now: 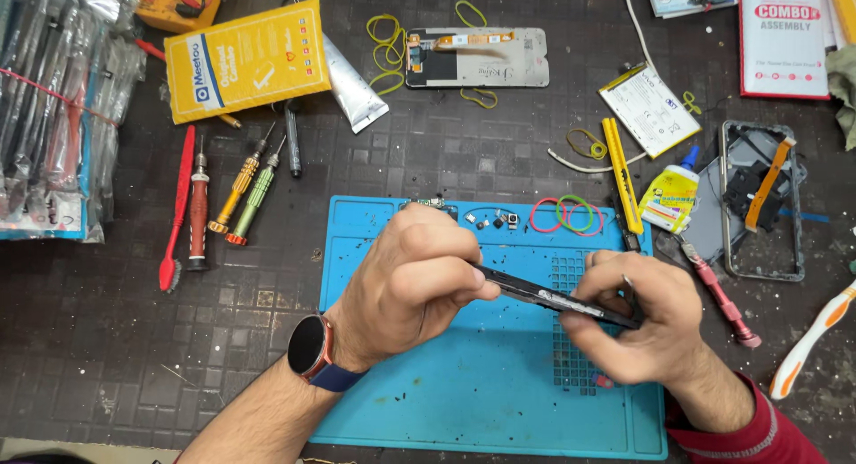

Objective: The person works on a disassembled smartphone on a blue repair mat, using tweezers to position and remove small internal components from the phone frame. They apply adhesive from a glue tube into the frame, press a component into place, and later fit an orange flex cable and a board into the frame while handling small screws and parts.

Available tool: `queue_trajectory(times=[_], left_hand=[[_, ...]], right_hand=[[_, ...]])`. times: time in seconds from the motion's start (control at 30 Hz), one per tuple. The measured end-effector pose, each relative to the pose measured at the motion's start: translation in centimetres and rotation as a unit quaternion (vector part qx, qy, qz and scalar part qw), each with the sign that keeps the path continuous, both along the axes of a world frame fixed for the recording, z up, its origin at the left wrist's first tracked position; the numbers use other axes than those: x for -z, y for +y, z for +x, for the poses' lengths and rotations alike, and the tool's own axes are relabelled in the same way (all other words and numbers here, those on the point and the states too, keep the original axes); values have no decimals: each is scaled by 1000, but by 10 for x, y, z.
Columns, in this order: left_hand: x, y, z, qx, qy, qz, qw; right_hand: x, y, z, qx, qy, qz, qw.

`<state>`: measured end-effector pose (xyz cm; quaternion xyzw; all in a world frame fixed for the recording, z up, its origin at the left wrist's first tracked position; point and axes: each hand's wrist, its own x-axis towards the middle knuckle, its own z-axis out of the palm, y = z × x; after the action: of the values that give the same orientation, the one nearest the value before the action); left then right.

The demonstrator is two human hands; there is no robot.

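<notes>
Slim black flat phone frame w/ a pale strip on its edge (557, 301), held edge-on & tilted down to the right, just above blue silicone mat.

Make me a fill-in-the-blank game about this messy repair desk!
1. Both hands, left hand and right hand, hold a thin ____ phone part.
2. They work over a ____ mat.
3. The wristwatch is on the ____ wrist.
4. The glue bottle has a ____ cap.

Answers: black, blue, left, blue
</notes>
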<state>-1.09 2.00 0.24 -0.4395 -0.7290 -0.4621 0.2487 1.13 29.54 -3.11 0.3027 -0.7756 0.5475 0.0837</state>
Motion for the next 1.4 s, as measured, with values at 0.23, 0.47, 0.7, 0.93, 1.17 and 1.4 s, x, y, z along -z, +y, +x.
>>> queue_trajectory(times=[0.23,0.47,0.7,0.93,1.17,1.4], left_hand=[[-1,-3,3,-29,-25,-13,999],[-9,7,9,-47,-220,84,971],[-12,-1,2,35,-432,56,900],[3,-11,-9,80,-472,282,831],[-28,-28,-9,99,-460,284,835],[-33,7,10,9,-266,-72,961]], right_hand=[[1,-3,3,56,45,-26,997],[23,13,14,54,8,-33,998],[32,14,14,69,-190,-200,959],[2,26,2,-41,-257,-256,931],[-19,31,-8,15,-221,-239,946],[-32,35,-27,199,-258,-221,919]])
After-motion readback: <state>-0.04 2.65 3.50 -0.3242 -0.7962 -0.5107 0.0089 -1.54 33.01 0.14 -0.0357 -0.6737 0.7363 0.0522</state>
